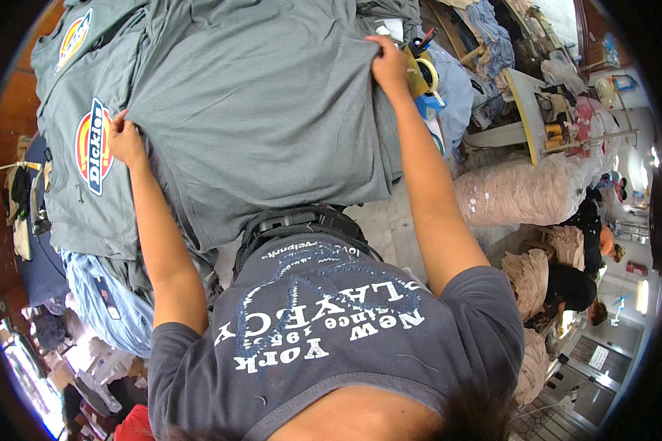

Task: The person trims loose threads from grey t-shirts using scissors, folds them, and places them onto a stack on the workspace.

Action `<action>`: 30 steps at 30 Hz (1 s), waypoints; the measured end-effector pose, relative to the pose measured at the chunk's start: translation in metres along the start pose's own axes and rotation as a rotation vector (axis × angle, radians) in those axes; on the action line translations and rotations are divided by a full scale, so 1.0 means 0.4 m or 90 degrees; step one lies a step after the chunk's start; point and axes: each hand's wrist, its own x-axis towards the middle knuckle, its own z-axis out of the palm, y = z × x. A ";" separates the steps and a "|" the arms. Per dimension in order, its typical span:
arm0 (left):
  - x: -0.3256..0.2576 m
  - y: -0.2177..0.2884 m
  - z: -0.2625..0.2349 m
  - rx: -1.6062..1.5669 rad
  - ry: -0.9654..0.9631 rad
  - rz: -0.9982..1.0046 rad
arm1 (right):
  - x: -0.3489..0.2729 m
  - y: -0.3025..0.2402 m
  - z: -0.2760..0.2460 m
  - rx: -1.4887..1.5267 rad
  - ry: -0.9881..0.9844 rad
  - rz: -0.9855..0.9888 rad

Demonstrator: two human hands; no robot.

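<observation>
A grey T-shirt (pixel 265 110) is spread in front of me, its cloth pulled wide between my two hands and hanging over the near edge. My left hand (pixel 127 141) pinches the cloth at its left side, beside a red, yellow and blue printed logo (pixel 94 145) on another grey shirt. Up at the far right corner, my right hand (pixel 388 65) has its fingers closed on the same shirt. More grey shirts (pixel 59 206) lie under and to the left of it, one with a second logo (pixel 73 40).
Right of my right hand sit a tape roll (pixel 428 73) and pens (pixel 424 41) in a holder. Light blue garments (pixel 103 301) hang at the lower left. A large plastic-wrapped bundle (pixel 511 192) stands to the right. Farther right, a person in black (pixel 570 287) bends among piled cloth.
</observation>
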 end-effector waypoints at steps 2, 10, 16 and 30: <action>0.011 -0.031 -0.014 0.019 0.009 -0.051 | 0.017 0.052 -0.042 0.002 0.059 0.023; -0.003 -0.074 -0.006 0.190 -0.089 -0.024 | -0.030 0.086 -0.048 -0.006 0.051 0.125; 0.016 -0.106 -0.024 0.024 -0.136 -0.096 | -0.063 0.055 -0.127 0.118 0.046 0.124; -0.013 -0.017 -0.011 0.135 -0.226 -0.113 | -0.449 -0.148 -0.321 0.003 -0.491 0.400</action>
